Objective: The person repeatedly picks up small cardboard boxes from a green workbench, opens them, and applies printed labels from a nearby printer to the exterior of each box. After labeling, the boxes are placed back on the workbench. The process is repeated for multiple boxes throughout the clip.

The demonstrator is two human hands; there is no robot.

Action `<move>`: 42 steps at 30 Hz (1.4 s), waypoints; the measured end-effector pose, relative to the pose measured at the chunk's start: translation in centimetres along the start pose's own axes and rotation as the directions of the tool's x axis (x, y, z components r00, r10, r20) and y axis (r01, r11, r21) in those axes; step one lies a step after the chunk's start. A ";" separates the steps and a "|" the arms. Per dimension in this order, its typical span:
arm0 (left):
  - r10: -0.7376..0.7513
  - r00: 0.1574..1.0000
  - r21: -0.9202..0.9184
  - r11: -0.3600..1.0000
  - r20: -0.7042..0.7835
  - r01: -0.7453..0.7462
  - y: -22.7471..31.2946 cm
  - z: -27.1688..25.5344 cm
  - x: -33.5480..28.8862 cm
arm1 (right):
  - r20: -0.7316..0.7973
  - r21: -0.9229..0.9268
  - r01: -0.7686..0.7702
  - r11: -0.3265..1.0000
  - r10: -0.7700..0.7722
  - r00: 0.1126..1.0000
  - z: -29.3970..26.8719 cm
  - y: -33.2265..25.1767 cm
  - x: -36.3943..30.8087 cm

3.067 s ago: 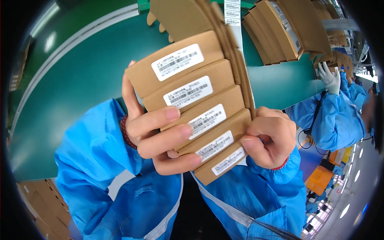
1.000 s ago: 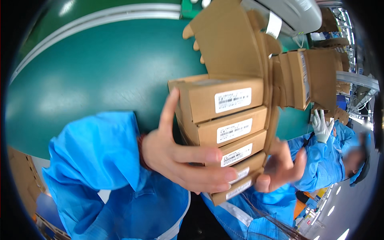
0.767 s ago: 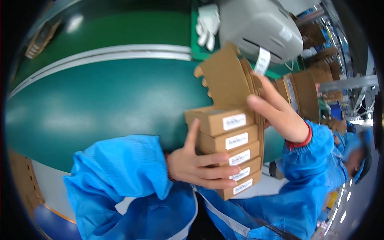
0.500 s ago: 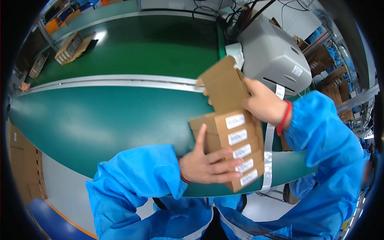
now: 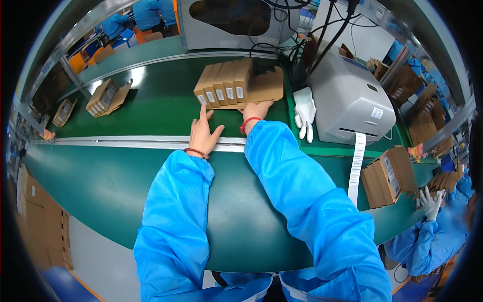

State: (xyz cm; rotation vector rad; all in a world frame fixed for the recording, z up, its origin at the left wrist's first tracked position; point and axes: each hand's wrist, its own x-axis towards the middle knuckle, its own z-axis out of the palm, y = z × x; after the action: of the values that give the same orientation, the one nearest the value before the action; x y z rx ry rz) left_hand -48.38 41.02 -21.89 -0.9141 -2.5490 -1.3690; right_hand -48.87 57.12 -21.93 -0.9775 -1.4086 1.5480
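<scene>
Just beyond both hands lies the row of labelled cardboard cartons (image 5: 224, 84), its long axis left to right. The nearer right hand (image 5: 257, 110) meets the cardboard flap (image 5: 266, 86), any pinch hidden; the left hand (image 5: 202, 135), fingers spread, points at the row's left end.

Unreadable white labels (image 5: 220, 94) on cardboard boxes (image 5: 224, 78)

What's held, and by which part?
Right hand is at the near edge of the open flap beside the boxes; grip can't be told. Left hand, fingers spread, holds nothing.
</scene>
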 end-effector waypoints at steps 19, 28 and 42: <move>0.454 0.871 0.320 0.810 0.188 -0.491 6.8 2.6 -0.8 | -0.136 -0.488 0.523 0.699 -0.653 0.745 -46.5 -20.5 -5.6; 0.715 0.557 0.074 0.585 0.423 -0.807 18.4 5.3 -8.9 | 0.038 -0.167 0.232 0.958 -0.229 0.973 -50.1 -18.0 3.6; 0.973 0.200 0.141 0.183 0.117 -0.973 25.4 9.1 -15.4 | 0.056 0.110 0.224 0.968 -0.231 0.971 -48.7 -20.9 -0.8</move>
State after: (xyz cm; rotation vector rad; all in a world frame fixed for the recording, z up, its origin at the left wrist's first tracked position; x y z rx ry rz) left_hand -20.11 51.67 -14.41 -1.9580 -1.2840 -0.6079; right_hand -2.14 75.50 -4.87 -0.6808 -1.4202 1.4776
